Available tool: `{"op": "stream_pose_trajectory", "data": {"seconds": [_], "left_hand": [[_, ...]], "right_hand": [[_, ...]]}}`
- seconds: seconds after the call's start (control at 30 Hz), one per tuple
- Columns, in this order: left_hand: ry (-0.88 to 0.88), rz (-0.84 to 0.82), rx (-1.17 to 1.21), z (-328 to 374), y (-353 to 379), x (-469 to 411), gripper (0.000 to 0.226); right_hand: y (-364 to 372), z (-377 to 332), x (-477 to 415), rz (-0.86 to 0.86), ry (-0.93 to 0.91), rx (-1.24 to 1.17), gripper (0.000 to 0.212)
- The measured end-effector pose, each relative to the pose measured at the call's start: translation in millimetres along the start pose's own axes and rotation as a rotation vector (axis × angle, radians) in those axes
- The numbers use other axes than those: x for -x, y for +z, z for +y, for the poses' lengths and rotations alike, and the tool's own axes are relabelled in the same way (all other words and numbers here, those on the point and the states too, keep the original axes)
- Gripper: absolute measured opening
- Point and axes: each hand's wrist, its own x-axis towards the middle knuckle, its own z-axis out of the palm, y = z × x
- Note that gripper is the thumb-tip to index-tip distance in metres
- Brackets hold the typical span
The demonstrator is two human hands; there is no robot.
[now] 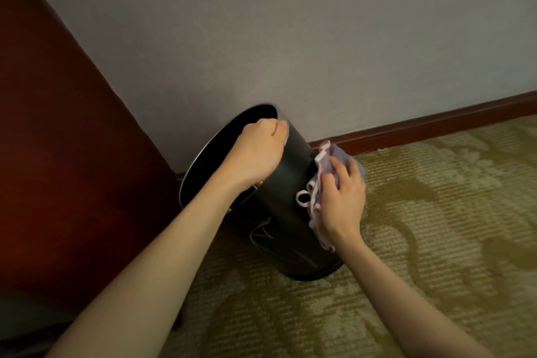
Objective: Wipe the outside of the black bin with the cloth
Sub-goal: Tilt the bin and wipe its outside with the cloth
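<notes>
2 hands [255, 151] on 1 bin [290, 212] w/ 1 cloth [329, 164].

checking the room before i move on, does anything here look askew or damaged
The black bin is not upright: it leans toward the wooden panel, held by the left hand at its rim while the right hand presses the cloth to its side. No spill or damage shows.

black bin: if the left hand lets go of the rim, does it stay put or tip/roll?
Probably drops back or rocks: the black bin sits tilted on the carpet, with the left hand gripping its rim. Round wall, so likely rolls if toppled. Looks light; one hand holds the tilt while the right hand presses the cloth.
</notes>
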Motion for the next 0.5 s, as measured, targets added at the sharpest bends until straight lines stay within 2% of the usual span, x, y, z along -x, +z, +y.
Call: {"op": "stream_pose_trajectory", "data": {"seconds": [0.1,0.27,0.4,0.5], "left_hand": [[-0.005,-0.014,-0.009,5,8,0,0.043],[0.018,-0.053,-0.076,24,23,6,0.042],[0.066,-0.103,-0.143,43,39,24,0.035],[0.098,-0.120,-0.190,54,57,43,0.026]], "right_hand": [[-4,20,-10,-0.007,0.158,-0.013,0.047],[-13,44,-15,0.025,0.317,-0.237,0.042],[-23,65,-12,0.114,0.407,-0.438,0.020],[-27,84,-8,0.184,0.492,-0.552,0.019]]}}
